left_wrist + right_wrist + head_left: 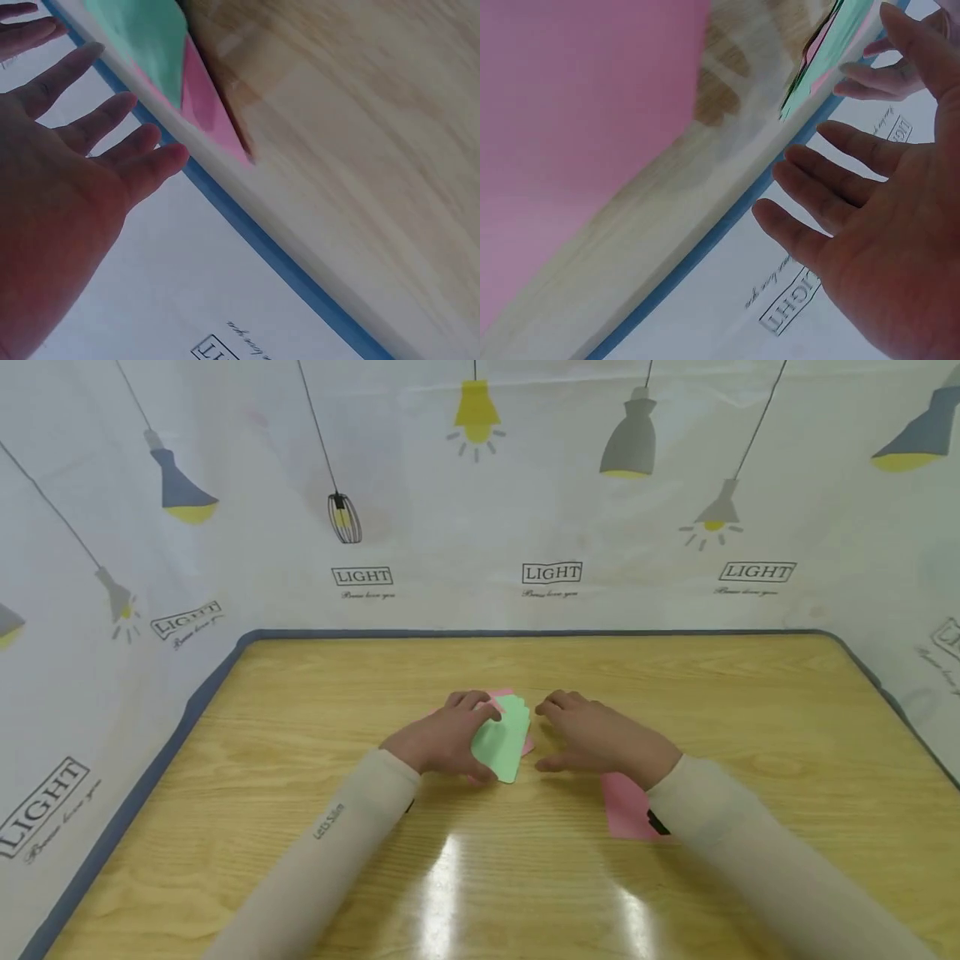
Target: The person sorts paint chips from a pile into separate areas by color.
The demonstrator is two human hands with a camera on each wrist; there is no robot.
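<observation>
A loose stack of light green cards (504, 745) with rounded corners lies mid-table, its edges fanned unevenly. Pink paper (210, 112) sticks out from under and among the green. My left hand (448, 737) is at the stack's left side, thumb near the lower edge and fingers over the upper left corner, all spread loosely. Just off the right side of the stack, my right hand (600, 735) hovers with thumb and fingers apart and nothing between them. Both palms face inward toward the cards. In the right wrist view the stack (821, 60) shows edge-on, several layers thick.
Beneath my right wrist lies a separate pink sheet (626, 814), partly hidden by the sleeve. The wooden table (315, 693) ends at a blue border (450, 633), with a white lamp-printed cloth (450, 510) rising behind and at both sides.
</observation>
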